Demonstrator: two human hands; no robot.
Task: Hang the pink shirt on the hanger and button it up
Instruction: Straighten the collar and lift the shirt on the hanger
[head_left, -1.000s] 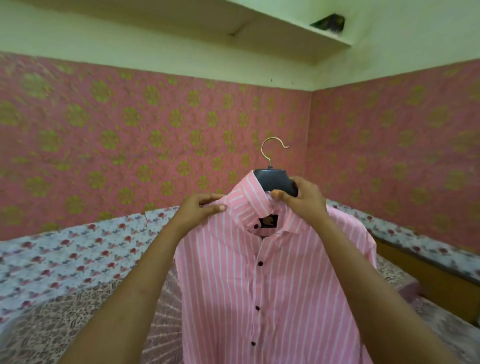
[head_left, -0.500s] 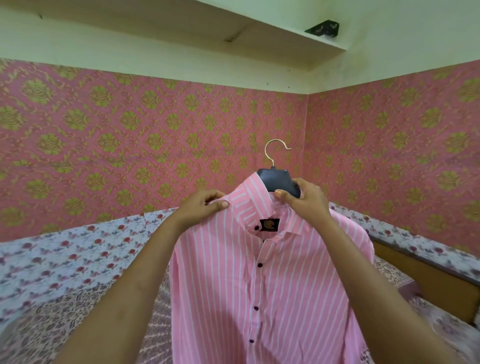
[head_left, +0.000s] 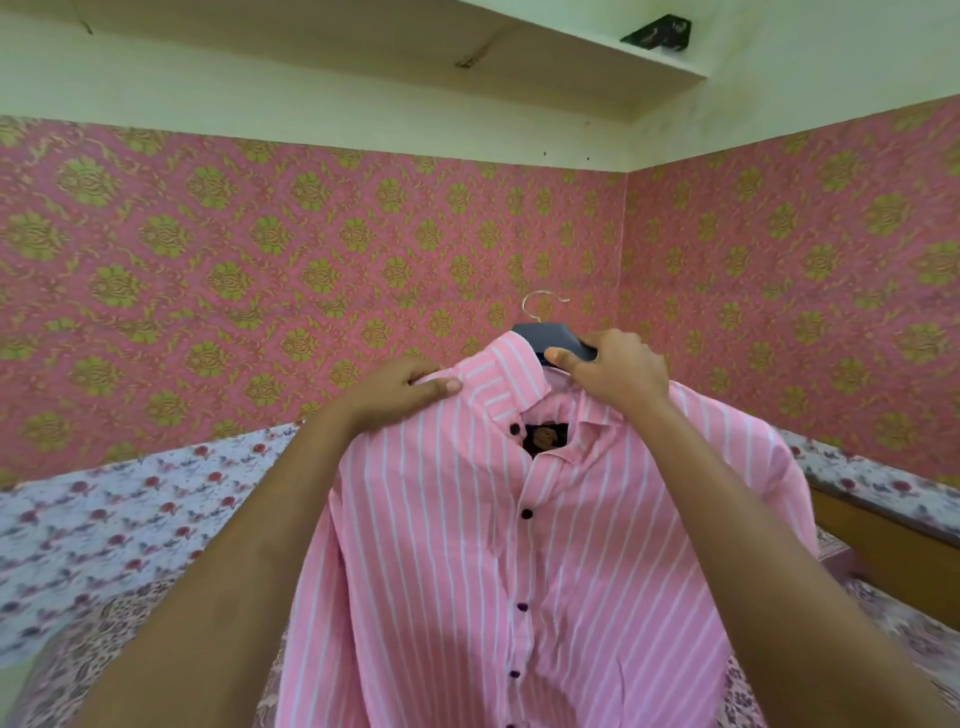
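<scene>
A pink shirt with white stripes (head_left: 519, 545) is held up in the air before patterned pink wallpaper (head_left: 260, 270), draped over a dark plastic hanger (head_left: 550, 340). Only the hanger's middle part and its metal hook (head_left: 540, 306) are seen; its arms are hidden inside the shirt. The left hand (head_left: 400, 387) is clamped on the shirt's shoulder beside the collar, thumb in front, fingers hidden behind the cloth. The right hand (head_left: 618, 374) is closed round the hanger's neck and the cloth under it, thumb pressed on the dark plastic. The collar stands open, so that a black label (head_left: 545, 439) is shown. Dark buttons (head_left: 526, 514) run down the front; whether they are fastened cannot be told. The hem is cut off by the lower edge, and the sleeves are largely covered by the forearms. A bed with a flowered sheet (head_left: 130, 509) lies behind. On a pale shelf (head_left: 467, 41) above, a dark object (head_left: 657, 34) is too small to be made out.
</scene>
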